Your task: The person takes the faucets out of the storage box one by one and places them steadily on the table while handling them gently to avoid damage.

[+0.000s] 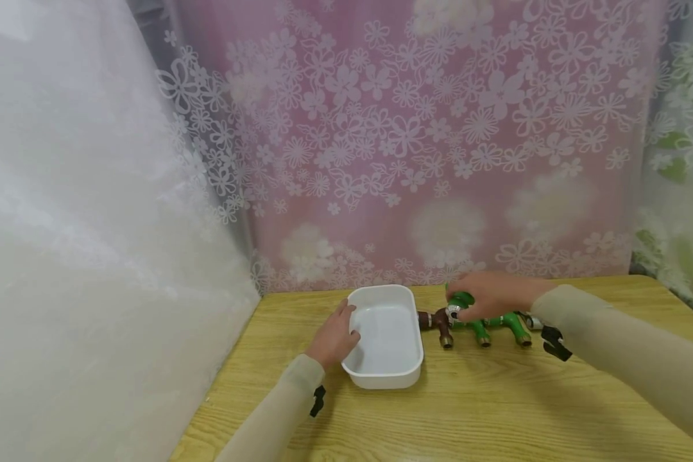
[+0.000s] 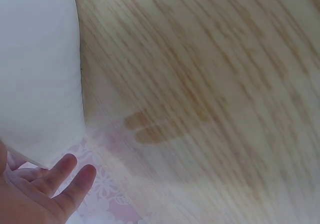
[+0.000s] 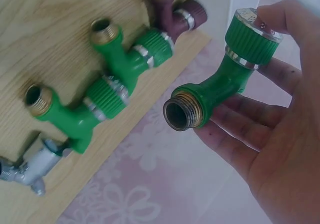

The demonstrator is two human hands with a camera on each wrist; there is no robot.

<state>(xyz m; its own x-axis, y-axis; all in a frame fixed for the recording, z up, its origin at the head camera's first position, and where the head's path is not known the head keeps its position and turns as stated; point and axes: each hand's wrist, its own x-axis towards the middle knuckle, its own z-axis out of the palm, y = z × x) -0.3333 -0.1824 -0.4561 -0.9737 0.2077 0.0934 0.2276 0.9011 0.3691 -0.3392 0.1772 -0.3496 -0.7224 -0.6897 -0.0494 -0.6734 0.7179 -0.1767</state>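
Observation:
In my right hand [image 1: 487, 294] is a green angle valve [image 3: 220, 86], lifted above the others. My thumb lies on its silver cap and my fingers curl behind its body; its brass threaded end points away from the palm. My left hand [image 1: 333, 335] rests at the left rim of a white plastic tub [image 1: 383, 380], fingers loosely extended. The left wrist view shows two fingertips [image 2: 86, 174] spread just off the tub's edge. Nothing lies inside the tub.
Right of the tub, along the table's [image 1: 473, 410] back, lie a brown valve [image 1: 443, 326], two green valves [image 3: 75, 121] and a silver valve [image 3: 40, 164]. A pink flowered curtain [image 1: 404, 141] hangs behind; white sheeting [image 1: 92, 256] hangs at left.

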